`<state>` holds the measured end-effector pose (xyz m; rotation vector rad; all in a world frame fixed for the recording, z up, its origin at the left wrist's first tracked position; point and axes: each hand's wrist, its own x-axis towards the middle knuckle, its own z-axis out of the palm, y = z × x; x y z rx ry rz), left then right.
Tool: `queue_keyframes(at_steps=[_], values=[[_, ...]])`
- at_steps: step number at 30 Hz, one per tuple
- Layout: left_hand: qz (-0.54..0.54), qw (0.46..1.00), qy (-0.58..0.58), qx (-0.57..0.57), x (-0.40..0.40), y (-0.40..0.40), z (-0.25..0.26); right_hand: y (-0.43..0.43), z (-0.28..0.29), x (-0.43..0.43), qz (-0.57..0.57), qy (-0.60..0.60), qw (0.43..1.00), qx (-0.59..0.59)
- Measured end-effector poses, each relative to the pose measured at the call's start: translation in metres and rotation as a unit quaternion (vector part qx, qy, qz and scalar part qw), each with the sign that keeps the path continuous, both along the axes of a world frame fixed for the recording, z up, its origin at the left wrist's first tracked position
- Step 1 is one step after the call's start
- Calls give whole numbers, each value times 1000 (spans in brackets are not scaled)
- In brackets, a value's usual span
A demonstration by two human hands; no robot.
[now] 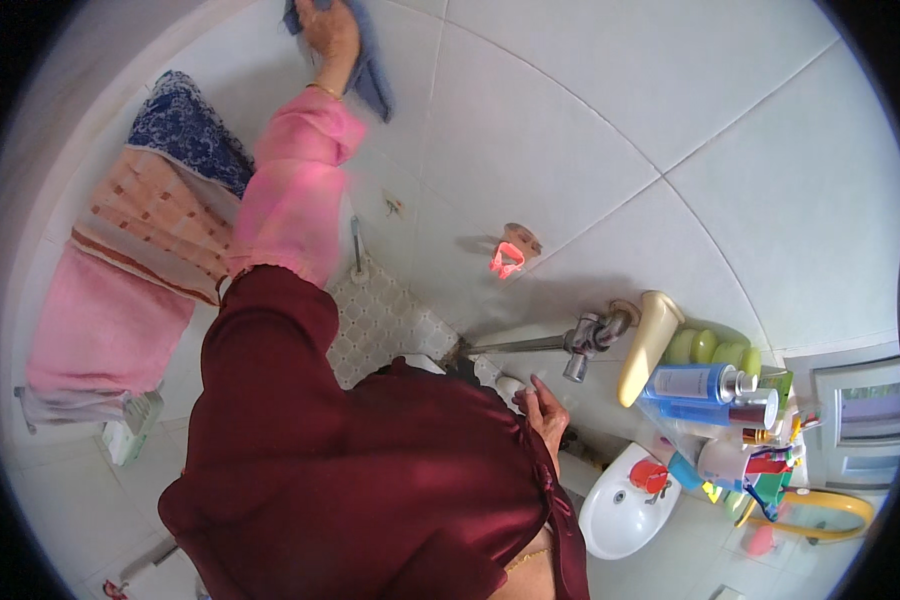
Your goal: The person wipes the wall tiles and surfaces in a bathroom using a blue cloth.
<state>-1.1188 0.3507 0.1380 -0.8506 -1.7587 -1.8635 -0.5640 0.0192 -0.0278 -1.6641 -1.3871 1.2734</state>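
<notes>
At the top edge of the view my left hand (331,31) presses a blue cloth (373,71) against the white tiled wall (525,97). The cloth hangs down past the wrist, and part of the hand is cut off by the frame. A pink sleeve covers that forearm. My right hand (547,420) is beside the maroon top (390,465) I wear. Its fingers are partly bent and apart, with nothing seen in them. The right forearm is mostly hidden by the garment. Nearest to it is a metal valve (589,337) on a wall pipe.
Towels (157,202) hang at left. A red clip (507,259) hangs on a wall hook. At right are a cream holder (649,349), blue bottles (686,382), a cup with toothbrushes (724,461), a white washbasin (604,532) and a yellow-framed mirror (844,506). Patterned floor (379,337) shows below.
</notes>
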Motion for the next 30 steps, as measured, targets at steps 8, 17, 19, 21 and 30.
queue_keyframes(at_steps=[8,17,19,21,30], values=[[-78,996,3,-42,0,-17,-39,-11,9,-9,-13,-13,1000,-4],[-46,919,-355,-163,69,-31,-172,-23,6,2,-24,-21,999,0],[-45,920,-363,-142,74,-40,-215,-23,4,4,-3,-25,1000,9],[-111,874,-451,-144,109,-49,-230,-25,5,6,-9,-31,999,5],[-87,942,-239,-220,213,-92,-259,-25,7,13,-18,-34,999,6]])
